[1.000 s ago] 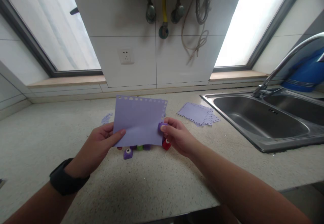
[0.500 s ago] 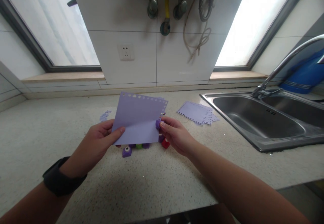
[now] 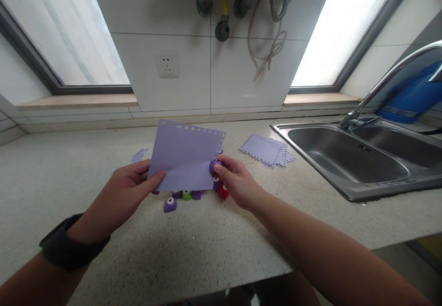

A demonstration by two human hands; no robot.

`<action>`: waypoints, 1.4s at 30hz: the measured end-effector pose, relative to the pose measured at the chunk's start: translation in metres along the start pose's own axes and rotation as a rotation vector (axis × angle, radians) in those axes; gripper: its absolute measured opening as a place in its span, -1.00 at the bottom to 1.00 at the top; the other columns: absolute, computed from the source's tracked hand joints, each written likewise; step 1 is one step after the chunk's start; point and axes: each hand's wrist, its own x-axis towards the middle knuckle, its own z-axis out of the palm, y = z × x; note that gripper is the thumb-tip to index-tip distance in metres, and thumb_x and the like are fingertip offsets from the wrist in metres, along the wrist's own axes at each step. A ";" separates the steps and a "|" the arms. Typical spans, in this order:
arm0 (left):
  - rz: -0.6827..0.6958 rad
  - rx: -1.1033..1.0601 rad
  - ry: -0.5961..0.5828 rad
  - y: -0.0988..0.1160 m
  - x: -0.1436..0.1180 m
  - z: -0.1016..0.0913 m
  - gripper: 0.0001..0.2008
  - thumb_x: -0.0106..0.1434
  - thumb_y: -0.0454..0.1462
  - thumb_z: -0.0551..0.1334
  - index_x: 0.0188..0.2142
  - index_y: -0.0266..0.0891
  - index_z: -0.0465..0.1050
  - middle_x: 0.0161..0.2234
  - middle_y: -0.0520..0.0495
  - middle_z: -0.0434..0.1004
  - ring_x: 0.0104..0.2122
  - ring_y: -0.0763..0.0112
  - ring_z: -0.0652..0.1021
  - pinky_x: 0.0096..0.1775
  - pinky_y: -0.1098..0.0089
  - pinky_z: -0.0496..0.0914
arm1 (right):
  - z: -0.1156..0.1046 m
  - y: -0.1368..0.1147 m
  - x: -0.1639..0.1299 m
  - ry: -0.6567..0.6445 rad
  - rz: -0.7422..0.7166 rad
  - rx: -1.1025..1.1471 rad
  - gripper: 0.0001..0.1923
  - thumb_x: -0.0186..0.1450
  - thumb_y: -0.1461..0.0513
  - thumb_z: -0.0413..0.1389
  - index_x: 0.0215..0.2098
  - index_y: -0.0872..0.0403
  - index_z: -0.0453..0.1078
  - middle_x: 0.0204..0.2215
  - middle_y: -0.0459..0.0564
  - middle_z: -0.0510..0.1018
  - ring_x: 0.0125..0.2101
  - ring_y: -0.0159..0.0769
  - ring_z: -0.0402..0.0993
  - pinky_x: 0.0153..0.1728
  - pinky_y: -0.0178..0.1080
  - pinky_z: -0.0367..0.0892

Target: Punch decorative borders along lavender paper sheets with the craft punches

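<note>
My left hand (image 3: 138,188) pinches the lower left corner of a purple sheet of paper (image 3: 186,158), thumb on the near face. Small shapes are punched along its top edge and down the upper part of its right edge. At that right edge, my right hand (image 3: 235,177) grips a small purple craft punch (image 3: 213,167) between thumb and fingers. Below the sheet on the counter are more punches: a purple one with a star mark (image 3: 170,205), a green one (image 3: 187,195) and a red one (image 3: 223,192). The sheet partly hides several others.
A pile of purple sheets with punched edges (image 3: 264,150) lies to the right, beside the steel sink (image 3: 317,154). Small purple paper scraps (image 3: 139,155) lie at the left. A faucet (image 3: 386,80) arches over the sink, near a blue object (image 3: 409,96).
The whole view has shifted slightly. Both hands keep their hold on the sheet and the purple punch, with the punch still at the right edge.
</note>
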 end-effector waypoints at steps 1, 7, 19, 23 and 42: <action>0.003 0.008 0.002 0.000 0.000 0.000 -0.66 0.12 -0.10 0.48 -0.10 -0.03 0.64 -0.33 -0.02 0.63 -0.36 0.23 0.61 -0.33 0.34 0.51 | 0.000 0.000 0.000 0.008 0.003 0.000 -0.68 0.26 0.03 0.31 -0.18 0.08 0.50 -0.28 0.00 0.50 -0.31 -0.33 0.36 -0.29 -0.26 0.32; 0.101 0.106 0.041 -0.002 0.003 -0.004 -0.70 0.17 -0.05 0.44 -0.12 -0.04 0.65 -0.36 -0.03 0.61 -0.40 0.29 0.55 -0.36 0.37 0.49 | -0.003 -0.001 0.002 -0.029 0.020 -0.002 -0.69 0.27 0.04 0.32 -0.17 0.08 0.51 -0.30 -0.02 0.49 -0.33 -0.36 0.37 -0.25 -0.26 0.34; 0.085 0.040 0.106 -0.004 0.007 -0.004 -0.66 0.17 -0.05 0.44 -0.17 -0.21 0.62 -0.30 -0.08 0.59 -0.41 0.35 0.49 -0.42 0.41 0.44 | -0.018 -0.014 0.007 0.067 0.131 0.105 -0.59 0.23 0.03 0.36 -0.10 0.12 0.52 -0.17 0.09 0.60 -0.23 -0.30 0.57 -0.04 -0.17 0.43; 0.055 -0.019 0.106 -0.013 0.010 -0.006 -0.60 0.21 -0.05 0.42 -0.08 -0.26 0.60 -0.25 -0.09 0.58 -0.37 0.38 0.48 -0.40 0.44 0.43 | -0.030 -0.017 0.013 0.172 0.076 0.066 -0.55 0.19 -0.01 0.38 -0.16 0.17 0.52 -0.24 0.10 0.60 -0.26 -0.27 0.57 -0.10 -0.18 0.44; 0.080 -0.418 0.199 -0.077 0.024 0.023 -0.60 0.14 -0.11 0.49 -0.12 -0.31 0.58 -0.32 -0.03 0.53 -0.50 0.52 0.40 -0.57 0.50 0.32 | -0.065 -0.018 0.026 0.225 0.126 -0.711 -0.73 0.45 0.08 0.10 -0.18 0.08 0.55 -0.16 0.08 0.63 -0.18 -0.20 0.52 -0.17 -0.17 0.42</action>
